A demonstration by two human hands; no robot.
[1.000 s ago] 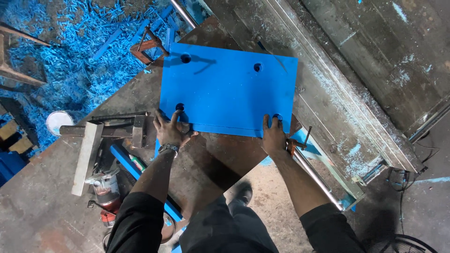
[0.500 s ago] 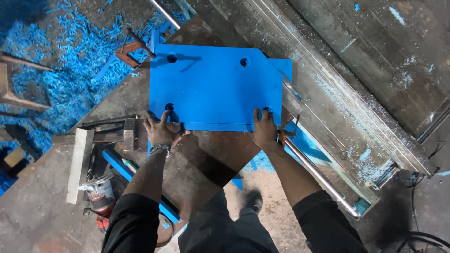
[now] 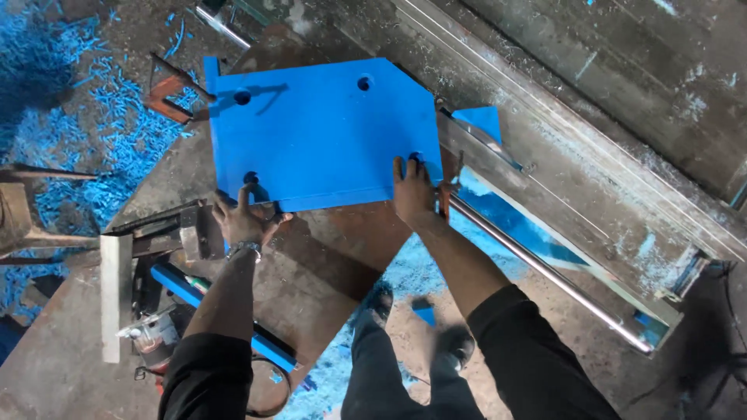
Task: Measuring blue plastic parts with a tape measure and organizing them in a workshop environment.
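Note:
A flat blue plate with several round holes lies on a rusty metal worktable. My left hand grips the plate's near left corner, fingers over the edge by a hole. My right hand holds the near right corner, fingertips on top close to another hole. Both sleeves are black, and a watch sits on my left wrist.
A long steel machine bed with a shiny rod runs diagonally to the right of the plate. Blue shavings cover the floor at the left. A metal bar and a blue tube lie at the table's left. My shoes stand below.
The plate now lies further left in view. Both hands have stayed on its near edge. The camera has shifted so that more of the machine bed shows.

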